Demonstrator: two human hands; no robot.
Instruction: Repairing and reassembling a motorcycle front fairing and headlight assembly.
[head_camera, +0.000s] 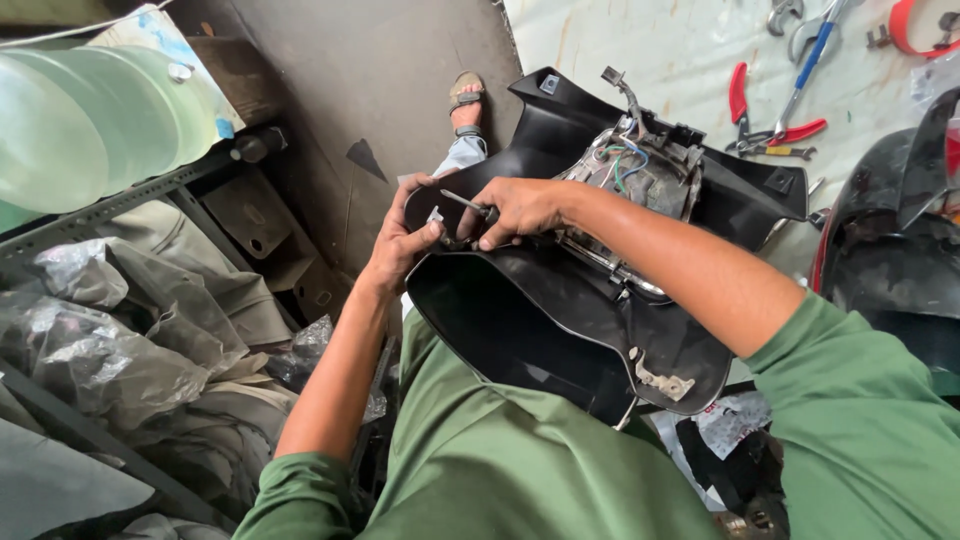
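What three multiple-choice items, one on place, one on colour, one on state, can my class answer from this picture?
1. Where do the red-handled pliers lie?
A. on the floor sheet, upper right
B. on the shelf at left
C. in the lap

2. What colour is the panel?
A. white
B. black
C. yellow

3. What is the right hand doing?
A. hanging free
B. gripping a screwdriver
C. holding pliers

Answers: 1 A, they rest among the tools there; 2 B, its plastic is black; 3 B, fingers close round the handle while the left hand steadies the panel's edge.
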